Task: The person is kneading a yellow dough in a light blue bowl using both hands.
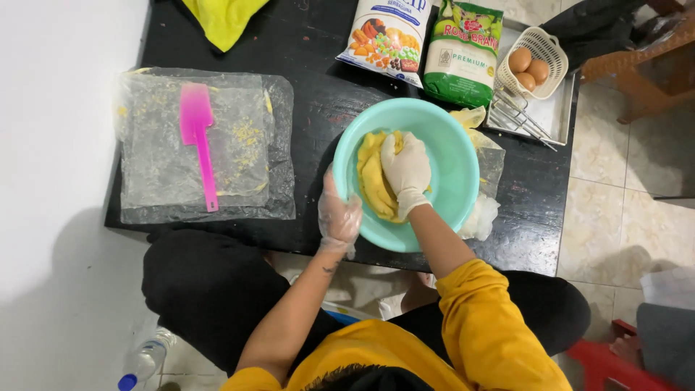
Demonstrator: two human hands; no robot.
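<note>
Your right hand (406, 171), gloved, was pressed down into the yellow dough (376, 181) inside the teal bowl (456, 156), fingers curled over the lump and gripping it. Your left hand (339, 216), also gloved, was cupped on the bowl's near-left rim, fingers wrapped on the edge and holding it steady. The dough sat on the left side of the bowl, partly under your right hand, so its full shape was hidden.

Risks as I judged them: the bowl stood close to the near edge of the black table (318, 87), and a hard push toward you could have slid it off if the left hand's hold slipped. The thin gloves looked loose; sticky dough could have pulled one off or torn it. A crumpled plastic bag (483, 213) lay touching the bowl's right side and could have been dragged in.

Farther off, two flour bags (420, 43) stood just beyond the bowl; a knock could have tipped them. The small basket (539, 58) of eggs (527, 69) sat on a tray (557, 112) at the far right corner, near the table edge, beside a whisk (517, 116). The pink spatula (199, 141) lay on a plastic sheet (159, 188) at left, well apart. A water bottle (145, 358) lay on the floor by your left knee and could have been kicked.
</note>
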